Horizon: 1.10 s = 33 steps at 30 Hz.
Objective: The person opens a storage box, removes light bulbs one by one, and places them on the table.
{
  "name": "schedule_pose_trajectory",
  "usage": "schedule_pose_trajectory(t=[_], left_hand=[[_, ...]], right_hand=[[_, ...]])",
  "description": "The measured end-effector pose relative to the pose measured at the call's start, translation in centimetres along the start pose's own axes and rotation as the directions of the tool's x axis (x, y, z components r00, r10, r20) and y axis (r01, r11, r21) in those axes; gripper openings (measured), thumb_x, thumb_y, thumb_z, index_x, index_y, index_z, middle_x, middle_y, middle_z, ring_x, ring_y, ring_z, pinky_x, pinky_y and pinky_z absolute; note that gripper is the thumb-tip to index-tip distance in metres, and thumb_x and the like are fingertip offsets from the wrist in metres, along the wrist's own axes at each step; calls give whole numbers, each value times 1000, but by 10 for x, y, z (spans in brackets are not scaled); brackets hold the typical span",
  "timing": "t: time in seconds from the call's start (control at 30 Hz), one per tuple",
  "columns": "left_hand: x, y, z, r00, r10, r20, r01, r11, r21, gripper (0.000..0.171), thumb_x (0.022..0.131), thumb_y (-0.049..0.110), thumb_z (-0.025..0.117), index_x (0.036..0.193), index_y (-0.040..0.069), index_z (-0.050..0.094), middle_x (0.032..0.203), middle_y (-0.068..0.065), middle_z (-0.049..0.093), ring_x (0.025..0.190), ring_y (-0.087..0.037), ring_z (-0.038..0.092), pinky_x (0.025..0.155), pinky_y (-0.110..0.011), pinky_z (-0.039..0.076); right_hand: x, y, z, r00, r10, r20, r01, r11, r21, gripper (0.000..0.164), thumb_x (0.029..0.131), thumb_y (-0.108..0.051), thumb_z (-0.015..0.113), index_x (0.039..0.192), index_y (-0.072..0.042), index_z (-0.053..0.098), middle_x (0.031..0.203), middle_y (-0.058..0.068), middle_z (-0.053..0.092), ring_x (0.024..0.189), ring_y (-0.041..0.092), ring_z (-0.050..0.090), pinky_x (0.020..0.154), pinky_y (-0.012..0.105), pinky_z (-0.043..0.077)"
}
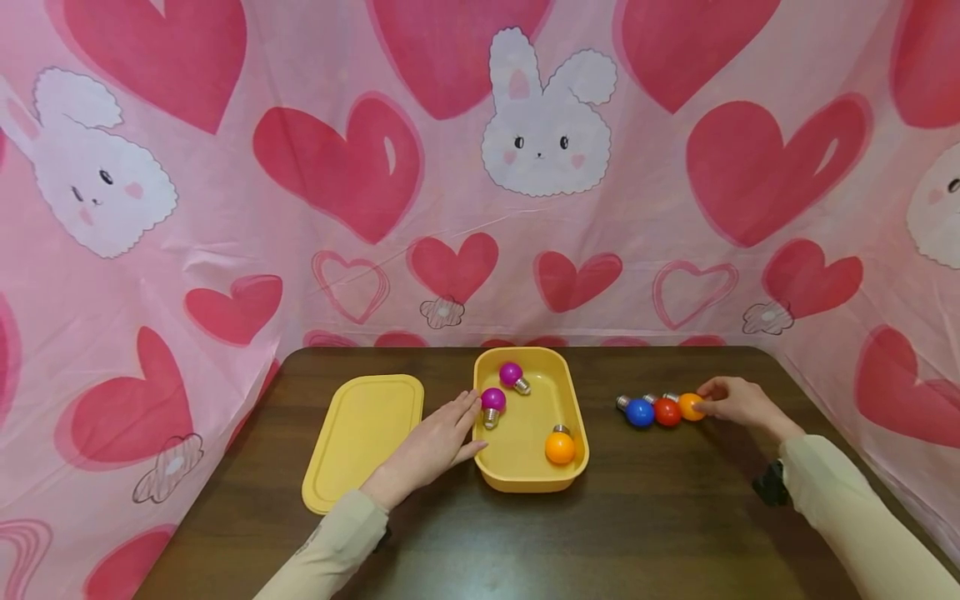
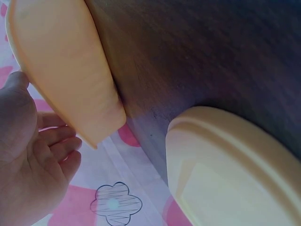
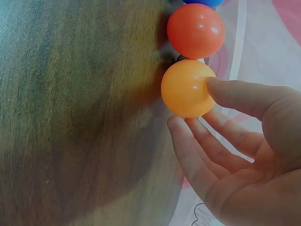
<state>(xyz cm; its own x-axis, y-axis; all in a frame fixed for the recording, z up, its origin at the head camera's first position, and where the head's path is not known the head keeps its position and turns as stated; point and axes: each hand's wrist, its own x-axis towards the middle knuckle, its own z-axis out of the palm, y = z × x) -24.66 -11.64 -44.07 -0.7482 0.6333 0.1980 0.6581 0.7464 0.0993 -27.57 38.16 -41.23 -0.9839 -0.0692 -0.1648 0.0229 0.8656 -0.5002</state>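
In the head view, my left hand [image 1: 442,433] lies with straight fingers along the left rim of the yellow box [image 1: 525,482]. The left wrist view has these fingers beside the box's outer wall [image 2: 70,61]. Inside the box are two purple bulbs [image 1: 511,374] and an orange bulb [image 1: 560,448]. To the right, my right hand [image 1: 746,406] pinches a second orange bulb [image 1: 691,407], thumb on its globe [image 3: 186,89] and fingertips at its other side. That bulb sits at the right end of a row with a red bulb [image 1: 667,412] and a blue bulb [image 1: 641,413].
A flat yellow lid [image 1: 363,437] lies on the dark wooden table [image 1: 525,550], left of the box. Behind the table and at its sides hangs a pink cloth [image 1: 465,208] with hearts and rabbits.
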Motion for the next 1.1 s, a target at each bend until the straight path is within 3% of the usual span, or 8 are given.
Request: schedule_pose_trajectory(t=[0.33, 1.1], left_hand=[[0, 0, 0, 1000, -16, 11, 16, 1000, 1, 72, 96, 47, 59, 150, 2, 41, 157, -14, 42, 146, -30, 41, 116, -46, 41], [-1, 0, 1, 1000, -11, -3, 11, 1000, -18, 71, 96, 46, 59, 148, 1, 42, 156, -16, 42, 145, -32, 42, 116, -46, 41]], right_hand=[[-1, 1, -1, 1000, -23, -12, 22, 1000, -13, 45, 90, -28, 71, 111, 11, 60, 98, 23, 66, 77, 20, 60, 68, 26, 53], [-3, 0, 1, 1000, -16, -6, 16, 1000, 10, 46, 90, -28, 72, 111, 11, 59, 94, 20, 66, 75, 17, 61, 67, 25, 56]])
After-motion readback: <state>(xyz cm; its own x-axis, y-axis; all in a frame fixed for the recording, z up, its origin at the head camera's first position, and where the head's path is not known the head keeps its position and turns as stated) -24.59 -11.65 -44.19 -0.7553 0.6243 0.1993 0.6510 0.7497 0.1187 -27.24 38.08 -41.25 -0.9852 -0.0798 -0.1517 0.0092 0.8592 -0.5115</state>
